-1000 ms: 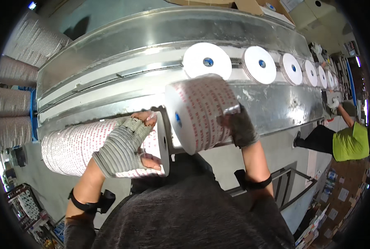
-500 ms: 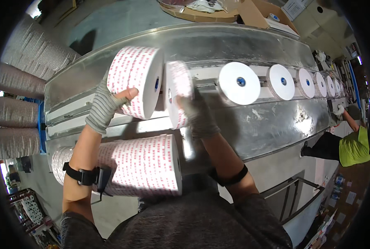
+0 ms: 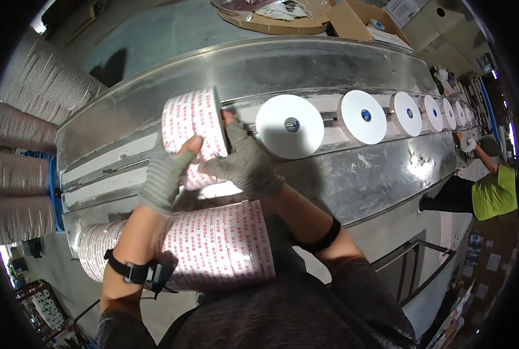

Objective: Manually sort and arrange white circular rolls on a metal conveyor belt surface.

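- Gripping the roll point(image 3: 190, 123) with both gloved hands: my left hand point(image 3: 167, 174) is curled round its lower left side, thumb over the printed rim, and my right hand point(image 3: 245, 157) is partly closed on its right side, thumb bent in low.
- It is on edge over the left part of the bench point(image 3: 381, 174); whether it touches the metal I cannot tell (nor whether it is one roll or several pressed together).
- I judge it fairly heavy for its size, tightly wound and firm; hardly fragile, though its edges might dent.
- Its surface looks smooth and could slip, so broad palms on the flat faces, or under the rim, should beat a pinch.
- Nearer my body a long printed stack point(image 3: 221, 244) lies on its side.
- The bench is scuffed, shiny metal with a pale channel point(image 3: 111, 187); white discs point(image 3: 290, 138) line it towards the right.
- Around me: a box point(image 3: 349, 22) beyond the bench, tall piles point(image 3: 18, 180) at left, a co-worker point(image 3: 495, 195) in green far right.
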Motion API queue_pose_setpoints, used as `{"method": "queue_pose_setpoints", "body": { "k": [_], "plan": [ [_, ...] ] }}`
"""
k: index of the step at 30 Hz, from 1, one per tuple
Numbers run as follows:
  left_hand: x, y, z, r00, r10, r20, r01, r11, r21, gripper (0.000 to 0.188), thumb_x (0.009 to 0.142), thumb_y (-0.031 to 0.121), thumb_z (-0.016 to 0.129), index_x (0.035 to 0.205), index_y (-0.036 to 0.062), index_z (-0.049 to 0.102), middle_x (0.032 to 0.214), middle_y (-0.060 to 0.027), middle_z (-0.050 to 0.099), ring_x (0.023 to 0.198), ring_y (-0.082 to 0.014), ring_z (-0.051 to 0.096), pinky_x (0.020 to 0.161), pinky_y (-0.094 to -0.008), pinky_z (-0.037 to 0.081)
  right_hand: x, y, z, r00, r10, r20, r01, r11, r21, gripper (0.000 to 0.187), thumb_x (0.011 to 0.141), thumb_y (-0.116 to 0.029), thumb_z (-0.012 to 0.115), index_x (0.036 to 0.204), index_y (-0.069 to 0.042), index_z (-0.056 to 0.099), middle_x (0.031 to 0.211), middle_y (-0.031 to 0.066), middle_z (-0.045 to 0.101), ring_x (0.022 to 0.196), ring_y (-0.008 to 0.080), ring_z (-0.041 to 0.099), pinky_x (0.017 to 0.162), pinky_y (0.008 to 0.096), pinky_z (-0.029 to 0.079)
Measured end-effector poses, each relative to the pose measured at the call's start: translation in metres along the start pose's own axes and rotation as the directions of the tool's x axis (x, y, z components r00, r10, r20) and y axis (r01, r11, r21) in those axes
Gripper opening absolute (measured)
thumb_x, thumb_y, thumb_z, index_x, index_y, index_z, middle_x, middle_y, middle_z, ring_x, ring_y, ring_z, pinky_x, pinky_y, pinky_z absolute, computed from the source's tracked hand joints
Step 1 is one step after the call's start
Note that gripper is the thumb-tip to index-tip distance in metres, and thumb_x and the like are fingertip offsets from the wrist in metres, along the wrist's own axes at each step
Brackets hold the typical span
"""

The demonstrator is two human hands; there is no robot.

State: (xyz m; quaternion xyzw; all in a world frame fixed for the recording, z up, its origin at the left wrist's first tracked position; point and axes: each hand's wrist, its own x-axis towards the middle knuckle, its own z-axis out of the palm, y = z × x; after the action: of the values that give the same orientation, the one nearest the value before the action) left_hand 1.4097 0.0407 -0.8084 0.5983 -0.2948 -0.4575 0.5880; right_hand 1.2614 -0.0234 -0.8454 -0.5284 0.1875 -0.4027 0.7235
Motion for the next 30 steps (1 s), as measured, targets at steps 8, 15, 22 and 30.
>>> {"method": "queue_pose_setpoints", "body": {
  "k": [8, 15, 22, 30],
  "plan": [
    [-0.015, 0.012, -0.094, 0.99, -0.093, -0.102, 0.103, 0.99, 0.101, 0.065, 0.086, 0.032, 0.072, 0.135, 0.0005, 0.046, 0.116, -0.0108, 0.062, 0.104, -0.0186, 0.06, 0.09, -0.0301, 0.049, 0.027, 0.016, -0.01, 0.867, 0.469, 0.167, 0.204, -0.028, -0.979, 0.095, 0.075, -0.059, 0.068, 0.145, -0.006, 0.034, 0.14, 0.0212, 0.044, 0.124, 0.0386, 0.045, 0.102, 0.0452, 0.034],
    [-0.019, 0.005, -0.069, 0.953, -0.209, -0.219, 0.278, 0.889, 0.363, 0.026, 0.088, 0.021, 0.052, 0.108, 0.0043, 0.051, 0.081, -0.0011, 0.053, 0.068, -0.0088, 0.05, 0.057, -0.0254, 0.044, 0.024, 0.0, 0.019, 0.929, 0.21, 0.306, 0.089, 0.676, -0.732, 0.089, 0.072, -0.048, 0.079, 0.136, 0.002, 0.045, 0.145, 0.0244, 0.038, 0.128, 0.0322, 0.043, 0.108, 0.0431, 0.035],
    [-0.042, 0.029, -0.053, 0.986, -0.013, -0.165, 0.019, 0.999, 0.036, 0.054, 0.096, 0.048, 0.051, 0.127, 0.0038, 0.046, 0.1, -0.0042, 0.057, 0.089, -0.0125, 0.054, 0.08, -0.0279, 0.048, 0.042, -0.001, 0.043, 0.903, 0.171, 0.394, 0.02, 0.9, -0.436, 0.099, 0.072, -0.014, 0.081, 0.148, 0.004, 0.02, 0.135, 0.0131, 0.05, 0.118, 0.0236, 0.053, 0.1, 0.0317, 0.044],
    [-0.062, 0.014, -0.141, 0.923, -0.049, -0.382, 0.019, 0.996, -0.084, 0.071, 0.094, 0.051, 0.054, 0.142, 0.0014, 0.036, 0.138, -0.0109, 0.046, 0.126, -0.0212, 0.044, 0.106, -0.0378, 0.037, 0.065, 0.064, 0.044, 0.61, 0.697, 0.377, 0.512, 0.016, -0.859, 0.096, 0.066, -0.06, 0.073, 0.142, -0.01, 0.042, 0.141, 0.0182, 0.044, 0.133, 0.0338, 0.038, 0.103, 0.049, 0.037]
  ]
}}
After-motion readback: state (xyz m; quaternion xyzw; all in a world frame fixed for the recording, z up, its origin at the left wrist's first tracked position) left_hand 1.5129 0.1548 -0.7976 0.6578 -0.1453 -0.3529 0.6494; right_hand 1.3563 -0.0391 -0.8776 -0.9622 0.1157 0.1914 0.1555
